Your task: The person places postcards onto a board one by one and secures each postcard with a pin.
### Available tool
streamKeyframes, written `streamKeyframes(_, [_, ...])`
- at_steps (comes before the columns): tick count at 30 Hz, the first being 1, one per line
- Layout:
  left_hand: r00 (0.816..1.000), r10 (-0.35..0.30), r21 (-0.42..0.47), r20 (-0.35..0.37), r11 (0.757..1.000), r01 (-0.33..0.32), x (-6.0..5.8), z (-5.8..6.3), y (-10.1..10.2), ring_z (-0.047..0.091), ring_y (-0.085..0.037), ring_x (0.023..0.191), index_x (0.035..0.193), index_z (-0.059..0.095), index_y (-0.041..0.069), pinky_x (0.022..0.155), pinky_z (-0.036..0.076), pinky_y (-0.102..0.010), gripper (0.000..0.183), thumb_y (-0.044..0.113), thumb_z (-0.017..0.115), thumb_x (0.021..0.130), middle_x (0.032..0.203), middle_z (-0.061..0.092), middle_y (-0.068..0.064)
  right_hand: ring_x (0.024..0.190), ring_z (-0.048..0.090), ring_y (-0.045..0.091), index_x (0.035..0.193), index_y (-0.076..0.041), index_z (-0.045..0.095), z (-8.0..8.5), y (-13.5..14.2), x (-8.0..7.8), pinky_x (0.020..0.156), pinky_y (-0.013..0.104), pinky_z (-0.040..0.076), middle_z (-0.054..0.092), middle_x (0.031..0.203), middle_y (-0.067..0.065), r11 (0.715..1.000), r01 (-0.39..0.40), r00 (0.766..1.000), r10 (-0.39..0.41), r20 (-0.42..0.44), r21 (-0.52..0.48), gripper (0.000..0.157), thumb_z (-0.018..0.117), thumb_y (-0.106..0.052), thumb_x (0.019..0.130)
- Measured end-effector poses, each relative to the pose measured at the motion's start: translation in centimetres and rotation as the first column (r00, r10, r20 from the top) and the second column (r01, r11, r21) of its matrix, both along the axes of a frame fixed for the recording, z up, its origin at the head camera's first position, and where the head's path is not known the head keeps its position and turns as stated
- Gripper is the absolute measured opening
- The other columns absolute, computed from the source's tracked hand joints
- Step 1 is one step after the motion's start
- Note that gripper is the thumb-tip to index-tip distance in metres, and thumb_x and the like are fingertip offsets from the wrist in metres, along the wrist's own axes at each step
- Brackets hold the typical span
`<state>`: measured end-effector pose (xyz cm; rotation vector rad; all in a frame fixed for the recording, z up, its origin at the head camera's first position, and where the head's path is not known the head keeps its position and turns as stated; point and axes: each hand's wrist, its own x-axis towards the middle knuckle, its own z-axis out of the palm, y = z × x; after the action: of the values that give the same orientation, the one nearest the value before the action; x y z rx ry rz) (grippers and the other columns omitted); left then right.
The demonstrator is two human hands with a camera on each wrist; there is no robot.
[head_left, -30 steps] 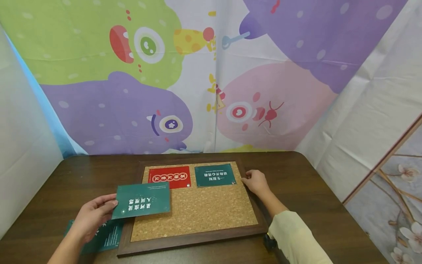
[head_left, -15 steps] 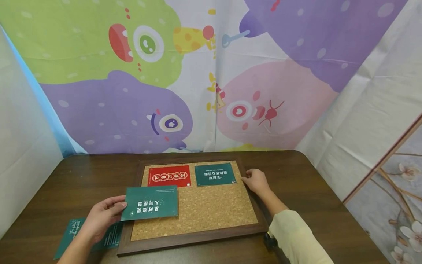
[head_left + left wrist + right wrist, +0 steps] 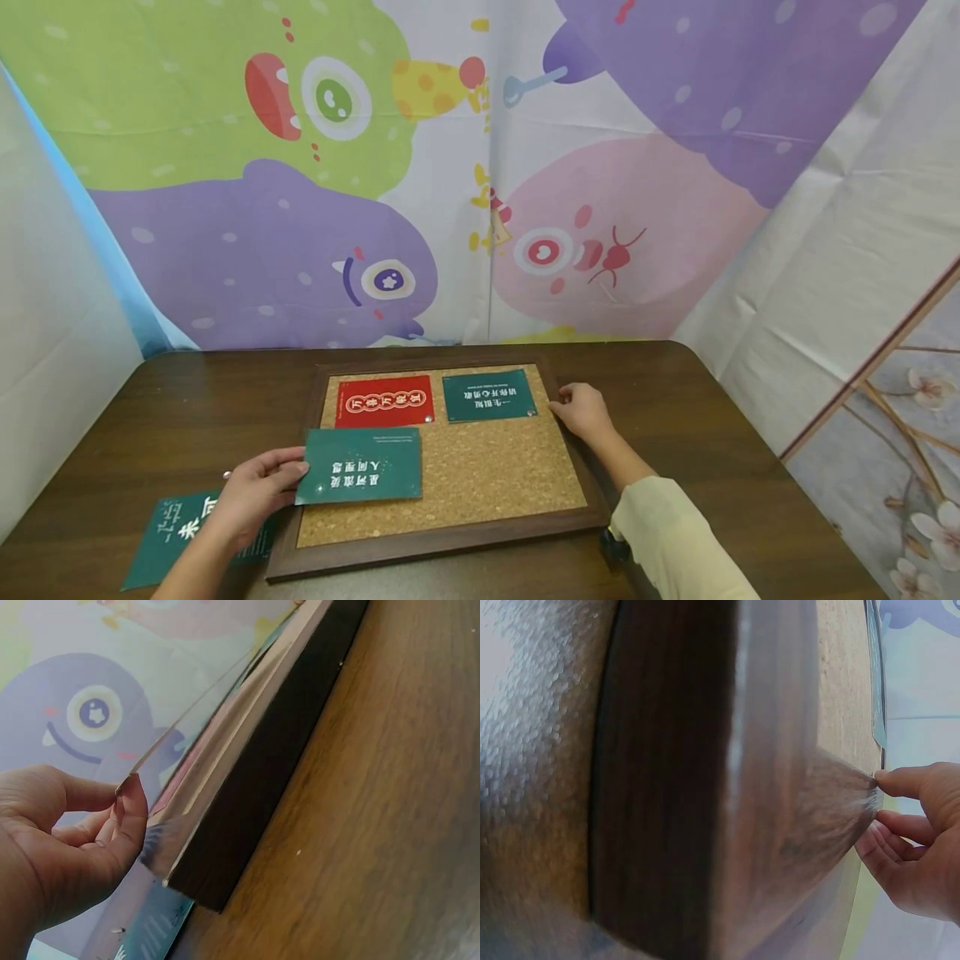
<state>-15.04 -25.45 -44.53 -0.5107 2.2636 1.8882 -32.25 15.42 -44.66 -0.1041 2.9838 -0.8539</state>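
Observation:
My left hand pinches a green card with white lettering by its left edge. The card hovers over the left part of a cork board in a dark wooden frame. In the left wrist view the card appears nearly edge-on between thumb and fingers, apart from the cork. At the board's right side, my right hand grips the frame edge; the right wrist view has its thumb and fingers on the frame. Along the far side of the cork lie a red card and another green card, each with a pin near one corner.
Another green card lies on the brown table left of the board, partly under my left arm. A small shiny pin is beside my left hand. A black object sits by my right sleeve. A cartoon-print curtain hangs behind.
My left hand has carried the green card rightward and slightly nearer over the cork, uncovering more of the red card and the loose card on the table. My right hand stays on the frame.

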Motion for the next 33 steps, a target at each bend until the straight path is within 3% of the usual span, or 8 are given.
streamKeyframes(28, [0.999, -0.021, 0.001, -0.044, 1.000, 0.021, -0.7, 0.2, 3.1, 0.058, -0.011, 0.076, 0.128, 0.042, -0.013, 0.066, 0.054, -0.026, 0.044, 0.010, 0.054, 0.093, 0.090, 0.062, -0.004, 0.102, 0.060, 0.033, 0.117, 0.006, 0.060, 0.0, 0.0, 0.0, 0.084, 0.044, 0.050, 0.064, 0.110, 0.021, 1.000, 0.011, 1.000, -0.011, 0.007, -0.004, 0.040, 0.065, -0.020, 0.087])
streamKeyframes(33, [0.999, -0.016, -0.085, -0.038, 0.996, 0.013, -0.8, 0.3, 3.4, 0.058, -0.012, 0.073, 0.123, 0.046, -0.014, 0.063, 0.055, -0.029, 0.040, 0.009, 0.056, 0.091, 0.091, 0.062, -0.011, 0.101, 0.061, 0.033, 0.116, 0.006, 0.061, -0.1, 0.0, -0.1, 0.084, 0.044, 0.051, 0.065, 0.108, 0.020, 1.000, 0.008, 1.000, -0.008, -0.003, 0.006, 0.040, 0.065, -0.021, 0.087])
